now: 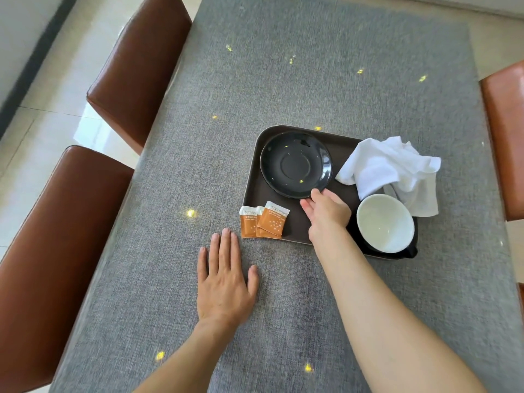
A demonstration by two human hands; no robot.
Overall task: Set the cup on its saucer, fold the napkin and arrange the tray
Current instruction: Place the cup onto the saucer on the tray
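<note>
A dark rectangular plastic tray (pixel 252 194) is seen on the grey fabric-covered bench (pixel 312 80). On its far left part a glossy black round ceramic saucer (pixel 295 164) lies flat and empty. At the tray's near right corner a black cup with a pale green-white inside (pixel 385 222) stands upright, its dark handle pointing toward the near right edge. A crumpled white cloth napkin (pixel 394 171) is draped over the tray's far right rim, unfolded. Three orange paper sachets (pixel 263 222) lie overlapped at the near left corner.

The right hand (pixel 326 214) is held over the tray between saucer and cup, its fingers (pixel 319 194) touching the saucer's near rim; whether the rim is actually pinched cannot be told, as the underside of the hand is hidden. The left hand (pixel 225 282) is laid flat and relaxed on the bench, grasping nothing, well clear of the cup.

The coming move is judged to turn on the saucer-to-cup line: the cup lies just to the right of, and nearer than, the right hand, while the saucer lies ahead of the fingers. The right hand is plainly the nearer one to both. The cup is not yet set on the saucer.
</note>
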